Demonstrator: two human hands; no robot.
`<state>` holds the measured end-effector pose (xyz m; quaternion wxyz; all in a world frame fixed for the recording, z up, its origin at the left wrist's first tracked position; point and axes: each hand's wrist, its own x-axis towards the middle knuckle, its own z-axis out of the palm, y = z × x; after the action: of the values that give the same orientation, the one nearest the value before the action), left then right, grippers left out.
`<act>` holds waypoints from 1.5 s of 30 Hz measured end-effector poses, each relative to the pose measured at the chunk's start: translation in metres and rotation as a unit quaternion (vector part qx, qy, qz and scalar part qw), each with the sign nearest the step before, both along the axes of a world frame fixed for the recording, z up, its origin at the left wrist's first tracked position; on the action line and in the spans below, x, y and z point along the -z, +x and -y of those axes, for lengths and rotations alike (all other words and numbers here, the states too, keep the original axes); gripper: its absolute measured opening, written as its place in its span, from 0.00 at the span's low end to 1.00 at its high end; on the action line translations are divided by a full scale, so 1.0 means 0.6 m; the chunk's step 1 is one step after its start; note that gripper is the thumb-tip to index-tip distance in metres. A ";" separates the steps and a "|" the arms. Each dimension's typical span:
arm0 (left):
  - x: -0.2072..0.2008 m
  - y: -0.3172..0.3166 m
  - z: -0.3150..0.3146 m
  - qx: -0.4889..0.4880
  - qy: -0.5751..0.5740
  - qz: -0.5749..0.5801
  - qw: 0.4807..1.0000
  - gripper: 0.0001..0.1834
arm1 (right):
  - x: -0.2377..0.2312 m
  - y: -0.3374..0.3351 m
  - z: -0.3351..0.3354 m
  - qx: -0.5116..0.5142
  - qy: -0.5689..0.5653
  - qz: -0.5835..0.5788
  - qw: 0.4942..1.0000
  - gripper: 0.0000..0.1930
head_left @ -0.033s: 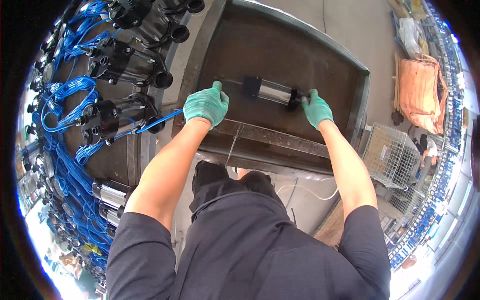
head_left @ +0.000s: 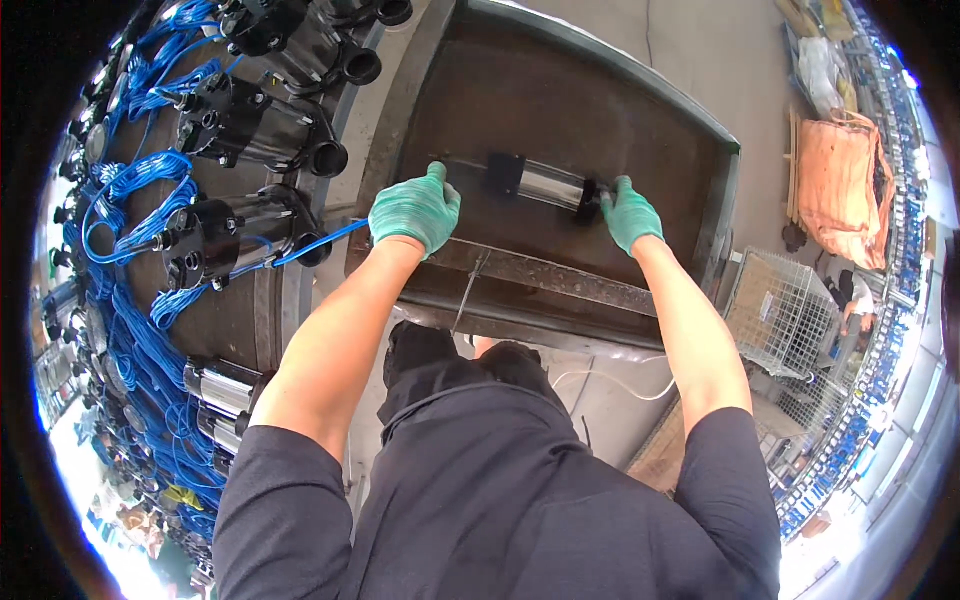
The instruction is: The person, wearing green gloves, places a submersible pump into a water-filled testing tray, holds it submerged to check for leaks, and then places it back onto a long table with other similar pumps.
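Observation:
A pump-like cylinder (head_left: 552, 186) with a silver middle and black ends lies across the dark brown inside of a metal tank (head_left: 728, 205). My right hand (head_left: 632, 216), in a green glove, is closed around its black right end. My left hand (head_left: 415, 212), also gloved in green, is over the tank's left rim with its fingers curled. A blue cable (head_left: 325, 240) runs from the left up to this hand, which appears to grip it; the fingers hide the spot. Both ends of the cylinder look dark and blurred.
Several black pumps (head_left: 245, 125) with coiled blue cables (head_left: 150, 185) stand on a bench to the left. A metal crossbar (head_left: 560, 275) spans the tank's near side. To the right are a wire cage (head_left: 780, 310) and an orange sack (head_left: 842, 185); a person (head_left: 858, 300) is beyond.

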<state>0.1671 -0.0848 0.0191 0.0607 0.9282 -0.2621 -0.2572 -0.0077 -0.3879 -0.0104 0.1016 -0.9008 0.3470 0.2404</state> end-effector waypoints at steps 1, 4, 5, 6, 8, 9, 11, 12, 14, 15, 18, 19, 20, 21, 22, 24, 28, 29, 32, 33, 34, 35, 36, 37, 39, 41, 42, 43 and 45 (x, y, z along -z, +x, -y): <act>0.001 0.003 -0.005 -0.003 -0.012 0.003 1.000 0.16 | 0.005 0.017 -0.004 -0.005 0.001 0.000 1.000 0.27; 0.005 0.004 -0.011 -0.010 -0.025 0.004 1.000 0.17 | 0.020 0.048 -0.013 -0.019 0.001 -0.056 0.998 0.31; 0.008 0.004 -0.011 -0.011 -0.031 0.005 0.999 0.17 | 0.026 0.051 -0.012 -0.011 -0.007 -0.071 0.997 0.33; 0.011 0.004 -0.011 -0.012 -0.031 0.004 0.999 0.17 | 0.032 0.053 -0.012 -0.002 -0.015 -0.085 0.996 0.35; 0.013 0.004 -0.010 -0.024 -0.033 0.012 0.999 0.17 | 0.039 0.060 -0.014 0.010 -0.013 -0.085 0.996 0.36; 0.013 0.004 -0.011 -0.021 -0.037 0.015 0.999 0.18 | 0.042 0.062 -0.014 0.023 -0.012 -0.085 0.996 0.37; 0.013 0.005 -0.012 -0.023 -0.032 0.016 0.999 0.18 | 0.042 0.072 -0.021 0.039 -0.014 -0.085 0.996 0.38; 0.012 0.005 -0.011 -0.024 -0.029 0.018 0.999 0.18 | 0.042 0.077 -0.024 0.055 -0.018 -0.084 0.995 0.38; 0.009 0.006 -0.010 -0.027 -0.028 0.007 0.999 0.18 | 0.045 0.081 -0.027 0.070 -0.021 -0.083 0.994 0.38; 0.007 0.008 -0.011 -0.030 -0.028 -0.005 0.999 0.18 | 0.046 0.083 -0.028 0.084 -0.025 -0.082 0.993 0.39; 0.012 0.007 -0.011 -0.026 -0.053 0.007 0.998 0.18 | 0.054 0.081 -0.017 0.087 -0.047 -0.079 0.992 0.39; 0.011 0.008 -0.011 -0.031 -0.069 0.015 0.997 0.17 | 0.046 0.084 -0.021 0.086 -0.050 -0.075 0.992 0.39; 0.008 0.009 -0.012 -0.032 -0.072 0.018 0.997 0.17 | 0.035 0.084 -0.025 0.075 -0.052 -0.090 0.992 0.40; 0.005 0.009 -0.013 -0.047 -0.084 0.003 0.995 0.17 | 0.022 0.083 -0.027 0.065 -0.056 -0.104 0.991 0.41; -0.002 0.008 -0.018 -0.062 -0.094 -0.012 0.994 0.17 | 0.001 0.082 -0.030 0.064 -0.059 -0.099 0.991 0.41; 0.007 0.007 -0.037 -0.110 -0.158 0.004 0.981 0.17 | -0.056 0.081 -0.046 0.030 -0.054 -0.114 0.992 0.42; 0.056 0.056 -0.059 -0.338 -0.558 -0.201 0.731 0.11 | -0.151 0.037 -0.037 -0.040 -0.116 -0.050 0.991 0.35; -0.015 0.055 -0.058 -0.387 -0.594 -0.258 0.657 0.08 | -0.193 0.018 -0.041 -0.049 -0.121 -0.036 0.991 0.33; -0.117 0.058 -0.114 -0.469 -0.575 -0.279 0.610 0.06 | -0.297 -0.013 -0.052 -0.072 -0.080 -0.034 0.994 0.27; -0.152 0.055 -0.138 -0.470 -0.581 -0.278 0.604 0.06 | -0.338 -0.017 -0.066 -0.063 -0.069 -0.038 0.995 0.24; -0.179 0.051 -0.166 -0.472 -0.586 -0.276 0.599 0.06 | -0.366 -0.024 -0.080 -0.056 -0.056 -0.042 0.996 0.21; -0.188 0.052 -0.179 -0.464 -0.591 -0.276 0.600 0.07 | -0.373 -0.048 -0.072 -0.050 -0.053 0.007 0.997 0.16; -0.197 0.050 -0.191 -0.498 -0.594 -0.282 0.565 0.07 | -0.374 -0.072 -0.064 -0.054 -0.042 0.053 0.996 0.15; -0.209 0.050 -0.207 -0.516 -0.598 -0.289 0.541 0.06 | -0.381 -0.082 -0.070 -0.047 -0.020 0.078 0.996 0.13; -0.230 0.042 -0.264 -0.504 -0.622 -0.293 0.522 0.09 | -0.390 -0.102 -0.095 -0.046 0.013 0.101 0.994 0.12; -0.251 0.026 -0.292 -0.516 -0.629 -0.283 0.507 0.09 | -0.387 -0.116 -0.116 -0.063 0.043 0.171 0.982 0.10; -0.260 0.013 -0.302 -0.537 -0.627 -0.253 0.504 0.09 | -0.386 -0.122 -0.131 -0.058 0.060 0.181 0.980 0.09; -0.249 0.006 -0.336 -0.520 -0.643 -0.246 0.504 0.07 | -0.377 -0.129 -0.143 -0.070 0.069 0.194 0.976 0.09; -0.244 -0.014 -0.377 -0.538 -0.637 -0.238 0.498 0.07 | -0.362 -0.136 -0.166 -0.070 0.099 0.196 0.973 0.10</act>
<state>0.1586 0.1411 0.1654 0.8222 0.5037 0.2195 -0.1490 -0.0894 -0.2883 0.2070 0.2392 -0.9379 0.2310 0.0984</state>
